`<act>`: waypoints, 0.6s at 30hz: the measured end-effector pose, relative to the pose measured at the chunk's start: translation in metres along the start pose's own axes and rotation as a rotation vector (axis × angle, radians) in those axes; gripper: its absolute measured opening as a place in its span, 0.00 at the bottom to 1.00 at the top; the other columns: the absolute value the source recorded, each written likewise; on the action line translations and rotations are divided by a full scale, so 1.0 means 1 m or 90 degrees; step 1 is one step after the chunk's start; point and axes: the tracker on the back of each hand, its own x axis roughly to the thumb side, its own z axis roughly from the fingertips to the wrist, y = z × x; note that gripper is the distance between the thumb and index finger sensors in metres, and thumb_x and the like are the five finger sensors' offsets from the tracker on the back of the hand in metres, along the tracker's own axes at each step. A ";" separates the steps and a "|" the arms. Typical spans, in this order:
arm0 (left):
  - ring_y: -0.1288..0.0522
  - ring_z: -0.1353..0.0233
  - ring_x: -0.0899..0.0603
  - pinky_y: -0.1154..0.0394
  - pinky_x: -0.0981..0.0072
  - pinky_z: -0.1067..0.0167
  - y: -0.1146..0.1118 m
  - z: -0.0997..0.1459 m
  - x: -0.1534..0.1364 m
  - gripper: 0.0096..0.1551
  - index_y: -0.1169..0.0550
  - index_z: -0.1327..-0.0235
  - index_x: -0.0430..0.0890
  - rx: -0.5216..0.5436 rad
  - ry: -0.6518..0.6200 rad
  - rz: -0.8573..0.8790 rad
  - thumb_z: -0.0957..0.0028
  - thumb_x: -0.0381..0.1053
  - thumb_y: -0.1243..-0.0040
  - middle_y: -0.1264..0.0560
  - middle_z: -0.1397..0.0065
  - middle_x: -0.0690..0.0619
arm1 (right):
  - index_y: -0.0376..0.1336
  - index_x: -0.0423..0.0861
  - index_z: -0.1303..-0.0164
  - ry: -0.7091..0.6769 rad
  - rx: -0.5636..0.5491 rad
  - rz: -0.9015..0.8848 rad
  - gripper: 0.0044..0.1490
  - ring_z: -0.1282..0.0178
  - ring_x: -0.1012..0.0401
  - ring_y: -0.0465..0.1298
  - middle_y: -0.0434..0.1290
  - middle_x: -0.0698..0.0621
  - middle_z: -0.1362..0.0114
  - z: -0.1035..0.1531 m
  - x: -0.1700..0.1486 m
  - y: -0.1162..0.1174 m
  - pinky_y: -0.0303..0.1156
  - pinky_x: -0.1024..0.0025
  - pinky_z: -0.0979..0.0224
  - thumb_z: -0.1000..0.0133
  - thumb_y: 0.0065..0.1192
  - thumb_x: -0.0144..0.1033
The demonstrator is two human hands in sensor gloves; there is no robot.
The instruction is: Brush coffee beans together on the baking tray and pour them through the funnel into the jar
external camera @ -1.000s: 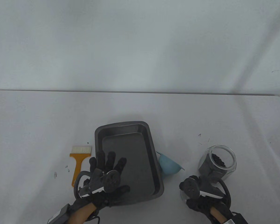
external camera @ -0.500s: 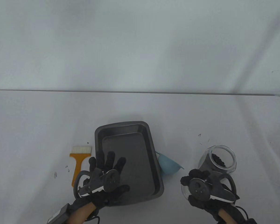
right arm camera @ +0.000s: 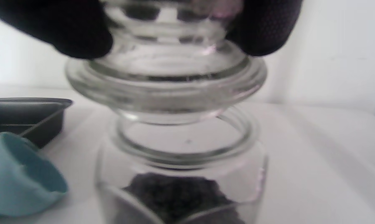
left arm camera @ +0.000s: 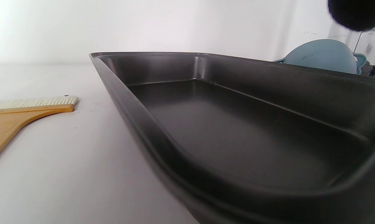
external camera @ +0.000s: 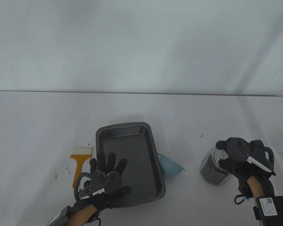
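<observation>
The dark baking tray (external camera: 154,148) lies mid-table, and no beans show on its floor (left arm camera: 237,130). My left hand (external camera: 109,173) rests open with spread fingers over the tray's near left corner. The glass jar (external camera: 211,173) stands at the right with coffee beans (right arm camera: 178,193) in its bottom. My right hand (external camera: 233,155) grips a glass lid (right arm camera: 165,84) from above, held just over the jar's open mouth (right arm camera: 184,146). The blue funnel (external camera: 169,166) lies on its side between the tray and the jar.
An orange-handled brush (external camera: 80,162) lies on the table left of the tray, bristles pointing away. Small dark specks dot the table beyond the jar (external camera: 202,136) and left of the brush (external camera: 56,175). The funnel (right arm camera: 22,174) lies close to the jar's left side.
My right hand has risen from the table's near edge with the glass lid and carried it back over the jar's mouth. My left hand has stayed put.
</observation>
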 end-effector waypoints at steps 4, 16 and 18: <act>0.62 0.17 0.20 0.58 0.23 0.29 -0.001 0.000 -0.001 0.61 0.58 0.19 0.59 -0.001 0.002 0.002 0.57 0.85 0.53 0.58 0.14 0.40 | 0.59 0.63 0.37 0.020 0.015 -0.018 0.40 0.37 0.40 0.69 0.62 0.42 0.26 -0.008 -0.013 0.011 0.76 0.55 0.39 0.60 0.73 0.53; 0.62 0.17 0.20 0.58 0.23 0.29 -0.001 0.000 -0.001 0.60 0.58 0.19 0.59 -0.006 0.005 0.000 0.57 0.85 0.53 0.58 0.14 0.40 | 0.59 0.62 0.37 0.012 0.010 -0.035 0.40 0.37 0.40 0.69 0.63 0.42 0.26 -0.019 -0.006 0.016 0.76 0.56 0.39 0.60 0.72 0.53; 0.62 0.17 0.20 0.58 0.23 0.29 -0.001 0.000 -0.001 0.61 0.58 0.19 0.59 -0.009 0.006 0.001 0.57 0.85 0.53 0.58 0.14 0.40 | 0.59 0.62 0.37 0.010 0.015 -0.023 0.41 0.37 0.40 0.70 0.63 0.42 0.26 -0.020 -0.002 0.017 0.76 0.56 0.39 0.60 0.72 0.54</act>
